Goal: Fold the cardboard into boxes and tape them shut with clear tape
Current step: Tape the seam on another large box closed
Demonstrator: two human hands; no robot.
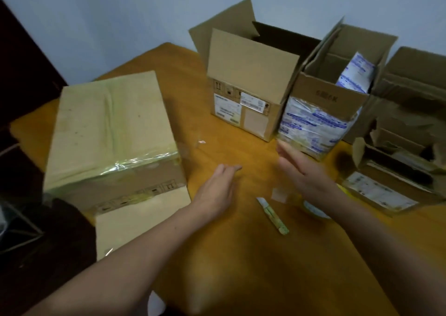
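A taped-shut cardboard box (pixel 108 132) lies at the left of the orange table, with clear tape over its top seam and front edge and one flap lying flat toward me. My left hand (pixel 217 187) hovers over the table just right of it, fingers relaxed and holding nothing. My right hand (pixel 301 168) is blurred, with straight fingers stretched toward a box wrapped in blue-printed tape (pixel 321 120). Behind stands an open box (pixel 248 84) with upright flaps. A roll of clear tape (pixel 313 210) lies partly hidden under my right forearm. A small cutter (pixel 272 215) lies between my arms.
Several more open, torn cardboard boxes (pixel 398 151) crowd the right side of the table (pixel 241 267). A scrap of clear tape (pixel 201 142) lies mid-table. Dark furniture (pixel 24 86) stands off the left edge. A pale wall runs behind the boxes.
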